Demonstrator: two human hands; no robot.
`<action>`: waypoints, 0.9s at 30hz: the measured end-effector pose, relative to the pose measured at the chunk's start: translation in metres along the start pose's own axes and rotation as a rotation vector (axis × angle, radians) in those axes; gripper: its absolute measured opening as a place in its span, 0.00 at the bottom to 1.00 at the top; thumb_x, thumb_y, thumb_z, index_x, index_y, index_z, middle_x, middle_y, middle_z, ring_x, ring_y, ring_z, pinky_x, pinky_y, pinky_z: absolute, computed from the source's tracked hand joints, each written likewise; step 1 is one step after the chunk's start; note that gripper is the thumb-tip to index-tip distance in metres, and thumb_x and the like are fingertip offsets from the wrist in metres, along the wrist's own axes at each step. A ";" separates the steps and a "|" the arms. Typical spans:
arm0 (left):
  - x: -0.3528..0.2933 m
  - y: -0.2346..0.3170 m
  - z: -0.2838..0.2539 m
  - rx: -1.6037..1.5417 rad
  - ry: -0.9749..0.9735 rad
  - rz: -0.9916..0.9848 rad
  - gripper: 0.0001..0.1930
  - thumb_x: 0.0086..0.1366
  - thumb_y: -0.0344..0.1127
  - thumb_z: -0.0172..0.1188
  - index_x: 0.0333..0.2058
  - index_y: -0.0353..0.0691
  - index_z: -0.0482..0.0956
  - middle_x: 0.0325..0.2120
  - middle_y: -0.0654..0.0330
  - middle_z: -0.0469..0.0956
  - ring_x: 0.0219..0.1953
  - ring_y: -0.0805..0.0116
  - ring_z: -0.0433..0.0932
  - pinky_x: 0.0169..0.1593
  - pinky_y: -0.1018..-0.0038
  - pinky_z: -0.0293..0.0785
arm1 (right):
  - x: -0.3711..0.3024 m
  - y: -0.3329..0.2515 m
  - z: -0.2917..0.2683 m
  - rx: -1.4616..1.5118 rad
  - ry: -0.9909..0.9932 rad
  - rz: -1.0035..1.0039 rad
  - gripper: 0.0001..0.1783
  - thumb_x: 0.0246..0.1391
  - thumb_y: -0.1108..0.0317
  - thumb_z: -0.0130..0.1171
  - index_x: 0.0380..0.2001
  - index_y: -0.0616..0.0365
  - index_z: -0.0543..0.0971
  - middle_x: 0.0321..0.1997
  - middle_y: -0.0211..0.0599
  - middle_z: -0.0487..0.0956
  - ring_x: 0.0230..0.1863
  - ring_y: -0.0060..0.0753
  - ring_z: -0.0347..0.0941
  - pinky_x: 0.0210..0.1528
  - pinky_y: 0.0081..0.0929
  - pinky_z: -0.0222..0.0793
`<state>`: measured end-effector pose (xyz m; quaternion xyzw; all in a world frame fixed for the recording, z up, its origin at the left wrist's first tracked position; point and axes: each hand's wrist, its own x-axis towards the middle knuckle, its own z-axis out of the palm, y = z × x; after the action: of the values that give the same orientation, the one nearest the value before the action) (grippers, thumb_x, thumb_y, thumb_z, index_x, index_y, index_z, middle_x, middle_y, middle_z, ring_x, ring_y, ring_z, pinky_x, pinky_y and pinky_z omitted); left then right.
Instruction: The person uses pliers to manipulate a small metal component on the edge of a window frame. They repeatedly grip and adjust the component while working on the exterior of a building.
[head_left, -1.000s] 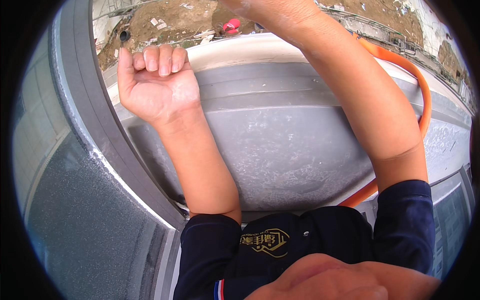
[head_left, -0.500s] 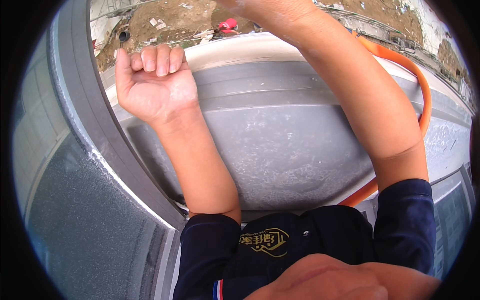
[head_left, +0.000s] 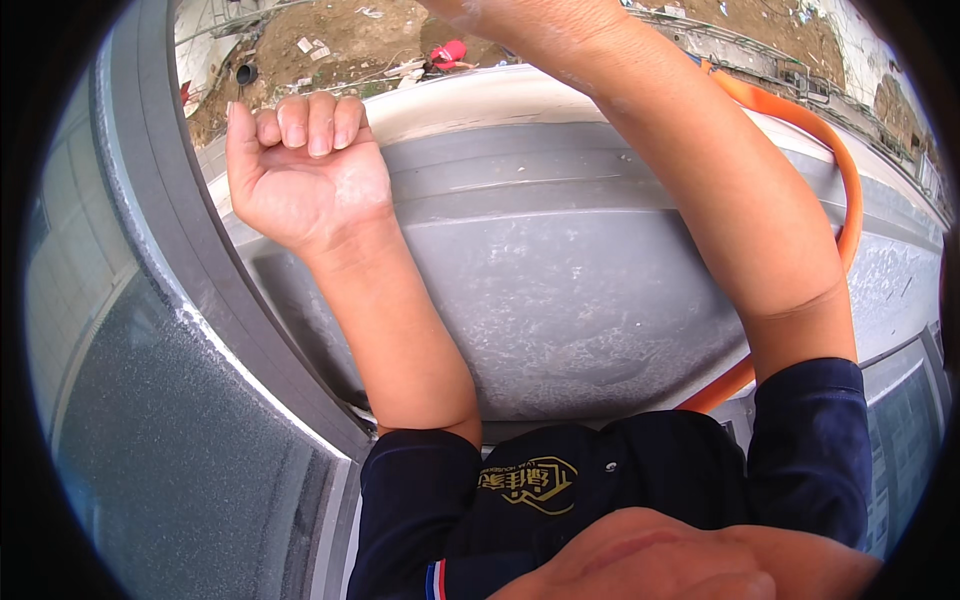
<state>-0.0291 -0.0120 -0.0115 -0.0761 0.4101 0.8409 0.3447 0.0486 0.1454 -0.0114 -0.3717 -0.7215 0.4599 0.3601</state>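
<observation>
My left hand (head_left: 310,180) is raised at the left, over the far edge of a grey window sill (head_left: 590,300). Its palm faces me, the fingers curl loosely, and the thumb stands apart; nothing lies in the palm. The grey window frame (head_left: 170,180) is close beside this hand. My right arm reaches up across the sill to the top edge of the picture. Only the heel of my right hand (head_left: 490,12) shows, with whitish dust on the skin. Its fingers, and anything they touch, are out of the picture.
An orange strap or hose (head_left: 800,115) loops around behind my right arm and down across the sill. A speckled glass pane (head_left: 180,420) fills the left side. Far below, earth ground (head_left: 370,40) holds scattered debris, a red shape (head_left: 447,53) and a black round object (head_left: 246,73).
My left hand has shifted very slightly left, fingers still curled. My right arm has barely moved. The red shape on the ground appears a little farther left.
</observation>
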 end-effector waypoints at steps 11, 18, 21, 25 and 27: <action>-0.003 0.002 0.000 0.011 0.030 0.017 0.18 0.66 0.39 0.52 0.17 0.45 0.64 0.13 0.64 0.59 0.17 0.71 0.54 0.24 0.72 0.53 | -0.001 0.002 0.006 -0.072 0.000 -0.007 0.14 0.43 0.71 0.56 0.36 0.65 0.74 0.32 0.61 0.79 0.40 0.66 0.76 0.46 0.49 0.71; -0.002 -0.002 0.008 0.021 0.030 0.010 0.18 0.66 0.40 0.51 0.17 0.44 0.64 0.13 0.64 0.59 0.17 0.71 0.53 0.24 0.72 0.53 | -0.003 -0.006 -0.008 -0.053 0.004 -0.016 0.16 0.42 0.70 0.58 0.36 0.66 0.73 0.32 0.62 0.79 0.40 0.66 0.76 0.46 0.49 0.71; 0.000 -0.006 0.009 0.016 0.002 -0.010 0.19 0.68 0.41 0.52 0.17 0.45 0.65 0.13 0.64 0.61 0.16 0.70 0.55 0.23 0.72 0.54 | 0.002 0.005 -0.007 -0.040 0.009 -0.044 0.15 0.43 0.70 0.58 0.35 0.67 0.72 0.33 0.62 0.78 0.40 0.66 0.76 0.46 0.49 0.71; -0.002 0.003 -0.006 0.021 0.008 0.009 0.19 0.69 0.42 0.52 0.18 0.46 0.66 0.13 0.64 0.62 0.16 0.71 0.56 0.23 0.72 0.54 | -0.006 0.005 0.007 0.020 -0.012 -0.071 0.14 0.44 0.71 0.58 0.34 0.67 0.72 0.32 0.63 0.78 0.38 0.67 0.75 0.44 0.50 0.71; -0.002 -0.002 0.000 0.050 0.021 0.029 0.19 0.69 0.42 0.52 0.18 0.46 0.65 0.13 0.64 0.62 0.16 0.71 0.56 0.23 0.72 0.54 | -0.004 0.004 -0.001 0.006 -0.040 -0.067 0.14 0.44 0.70 0.59 0.34 0.66 0.72 0.32 0.62 0.78 0.38 0.67 0.75 0.44 0.50 0.72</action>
<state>-0.0265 -0.0126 -0.0120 -0.0704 0.4356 0.8345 0.3301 0.0519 0.1431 -0.0157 -0.3369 -0.7394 0.4570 0.3619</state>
